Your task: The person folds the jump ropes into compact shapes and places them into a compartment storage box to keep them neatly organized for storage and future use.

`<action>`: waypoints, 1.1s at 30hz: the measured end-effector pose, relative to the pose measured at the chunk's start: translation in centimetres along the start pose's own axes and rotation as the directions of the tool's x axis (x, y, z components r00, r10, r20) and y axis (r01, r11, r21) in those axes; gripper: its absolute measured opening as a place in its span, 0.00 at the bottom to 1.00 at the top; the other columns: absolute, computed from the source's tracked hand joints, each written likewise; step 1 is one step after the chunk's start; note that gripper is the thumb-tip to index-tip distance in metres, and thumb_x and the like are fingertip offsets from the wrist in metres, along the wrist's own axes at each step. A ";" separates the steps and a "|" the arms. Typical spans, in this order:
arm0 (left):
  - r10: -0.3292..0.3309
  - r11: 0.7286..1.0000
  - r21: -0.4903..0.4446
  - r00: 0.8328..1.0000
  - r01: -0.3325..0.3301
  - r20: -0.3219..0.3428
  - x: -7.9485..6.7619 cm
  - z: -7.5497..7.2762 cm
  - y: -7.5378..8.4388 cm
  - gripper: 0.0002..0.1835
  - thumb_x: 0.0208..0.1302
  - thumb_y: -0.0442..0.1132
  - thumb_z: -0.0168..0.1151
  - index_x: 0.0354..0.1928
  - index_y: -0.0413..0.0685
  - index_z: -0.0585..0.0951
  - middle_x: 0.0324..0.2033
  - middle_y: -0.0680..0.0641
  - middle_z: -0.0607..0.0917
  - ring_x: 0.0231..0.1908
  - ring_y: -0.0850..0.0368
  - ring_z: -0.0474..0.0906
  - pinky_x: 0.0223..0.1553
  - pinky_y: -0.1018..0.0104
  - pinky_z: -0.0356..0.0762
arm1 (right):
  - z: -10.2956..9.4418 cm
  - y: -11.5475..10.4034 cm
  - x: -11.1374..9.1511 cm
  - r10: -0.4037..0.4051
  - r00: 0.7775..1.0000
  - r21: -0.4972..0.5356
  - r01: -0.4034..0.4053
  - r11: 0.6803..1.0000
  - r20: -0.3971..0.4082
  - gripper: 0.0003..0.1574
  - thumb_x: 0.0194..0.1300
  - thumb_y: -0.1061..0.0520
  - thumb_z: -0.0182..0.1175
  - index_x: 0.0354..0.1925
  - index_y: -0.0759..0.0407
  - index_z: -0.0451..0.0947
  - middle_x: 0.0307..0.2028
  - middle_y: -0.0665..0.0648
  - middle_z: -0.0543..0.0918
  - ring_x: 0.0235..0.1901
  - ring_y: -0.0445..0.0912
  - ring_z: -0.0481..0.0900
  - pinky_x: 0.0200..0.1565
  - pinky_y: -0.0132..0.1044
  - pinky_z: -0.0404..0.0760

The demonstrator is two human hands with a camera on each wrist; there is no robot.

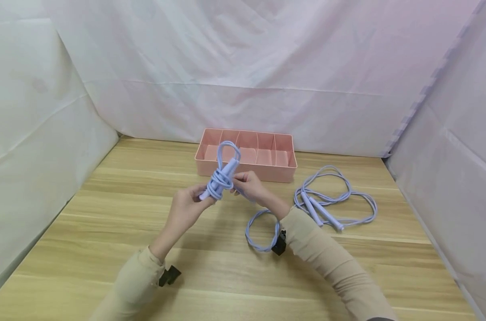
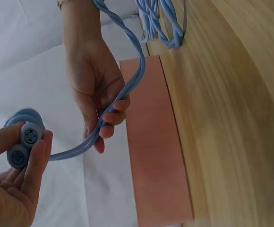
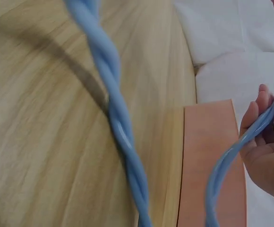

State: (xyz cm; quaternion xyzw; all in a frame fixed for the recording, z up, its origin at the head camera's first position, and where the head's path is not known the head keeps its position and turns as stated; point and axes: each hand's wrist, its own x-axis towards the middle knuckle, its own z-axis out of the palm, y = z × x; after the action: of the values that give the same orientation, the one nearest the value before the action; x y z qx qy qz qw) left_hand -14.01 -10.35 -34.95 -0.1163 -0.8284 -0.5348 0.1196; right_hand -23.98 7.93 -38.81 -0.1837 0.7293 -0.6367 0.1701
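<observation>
Pinching the paired handles of a blue jump rope in the head view, the left hand holds them tilted above the surface, on the near side of the pink box, apparently keeping them together inside the wound cord, while another rope lies to the right. In the left wrist view, its fingers grip both handle ends side by side. The right wrist view shows the right hand curled round the loose twisted cord, seemingly to control its slack.
</observation>
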 end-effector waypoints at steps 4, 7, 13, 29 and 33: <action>-0.184 0.969 -0.168 0.983 0.181 -0.001 0.7 0.2 -0.5 0.16 0.53 0.27 0.61 0.45 0.25 0.76 0.35 0.32 0.82 0.31 0.53 0.83 0.32 0.70 0.80 | 0.2 0.4 -0.3 0.022 0.998 0.022 -0.023 0.999 0.057 0.18 0.67 0.63 0.49 0.47 0.80 0.71 0.25 0.52 0.82 0.23 0.39 0.75 0.27 0.28 0.75; -0.257 0.942 -0.224 0.966 0.248 -0.011 1.1 0.2 -1.0 0.19 0.54 0.29 0.61 0.47 0.25 0.74 0.39 0.31 0.81 0.33 0.54 0.83 0.34 0.70 0.80 | 0.3 0.6 -0.5 0.067 0.996 0.028 -0.069 0.997 0.065 0.20 0.67 0.61 0.48 0.48 0.80 0.70 0.26 0.52 0.82 0.22 0.39 0.75 0.26 0.28 0.75; -0.254 0.958 -0.161 0.963 0.237 -0.093 2.0 -0.3 -2.1 0.19 0.55 0.32 0.61 0.48 0.28 0.75 0.37 0.33 0.82 0.30 0.53 0.83 0.32 0.70 0.80 | 0.4 -0.1 -1.0 0.197 0.980 0.095 -0.198 0.976 0.023 0.21 0.68 0.60 0.48 0.51 0.77 0.70 0.25 0.54 0.81 0.20 0.39 0.75 0.25 0.28 0.77; 0.393 0.781 0.617 0.846 -0.101 -0.359 4.9 -0.9 -2.9 0.06 0.54 0.32 0.58 0.22 0.36 0.76 0.08 0.47 0.68 0.11 0.60 0.50 0.12 0.66 0.48 | 0.9 -5.7 -2.1 0.148 0.979 -0.011 -0.147 0.989 0.140 0.20 0.66 0.62 0.51 0.55 0.69 0.69 0.36 0.72 0.78 0.23 0.40 0.76 0.28 0.30 0.76; 0.398 0.735 0.672 0.858 -0.088 -0.324 4.9 -1.0 -3.0 0.09 0.51 0.30 0.57 0.17 0.40 0.71 0.06 0.50 0.63 0.10 0.58 0.50 0.11 0.66 0.47 | 1.3 -6.3 -2.8 0.110 0.981 -0.123 -0.091 0.988 0.159 0.18 0.64 0.64 0.52 0.52 0.71 0.71 0.32 0.68 0.80 0.22 0.41 0.75 0.26 0.31 0.77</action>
State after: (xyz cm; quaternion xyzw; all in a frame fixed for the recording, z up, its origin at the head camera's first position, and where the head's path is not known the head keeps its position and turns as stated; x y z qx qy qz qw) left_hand -19.51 -12.17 -35.59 -0.0532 -0.8854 -0.2135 0.4095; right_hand -20.61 7.35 -32.74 -0.2083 0.7565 -0.5667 0.2514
